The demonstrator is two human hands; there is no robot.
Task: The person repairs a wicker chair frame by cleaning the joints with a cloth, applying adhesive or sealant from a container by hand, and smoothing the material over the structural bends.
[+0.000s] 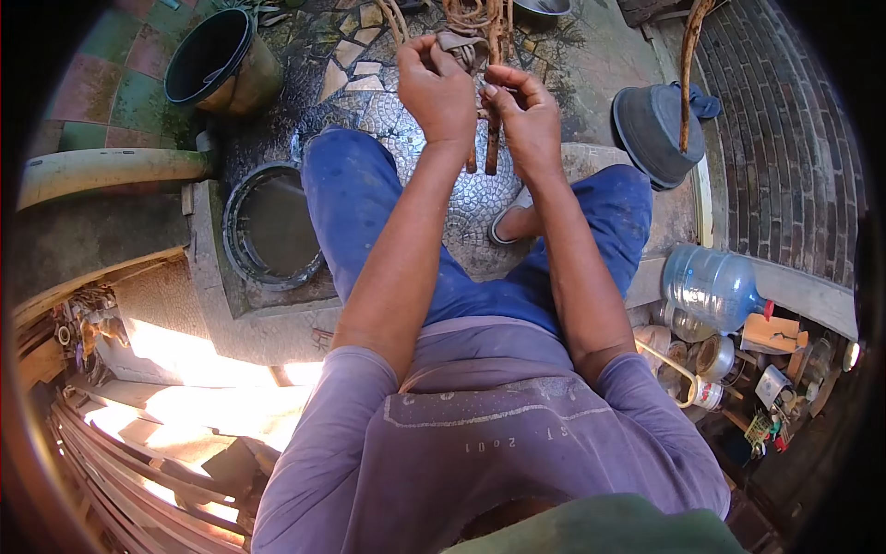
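Observation:
Straight ahead, at the top of the head view, stands a piece made of brown wooden sticks, with coiled strands (468,13) wound between them. My left hand (439,100) is closed, its fingertips on a crumpled grey cloth (461,42) against these strands. Just to its right, the curled thumb and fingers of my right hand (528,115) close on an upright wooden stick (492,152). The stick's lower end points down between my knees. The fingers partly hide where they grip, and the piece's upper part runs out of view.
A large dark bucket (242,78) stands at the far left, near a round basin of murky water (275,217). At right are an overturned grey tub (653,138) with a leaning stick (687,83), a clear blue water jug (709,286) and assorted clutter. Wooden slats (138,480) lie at lower left.

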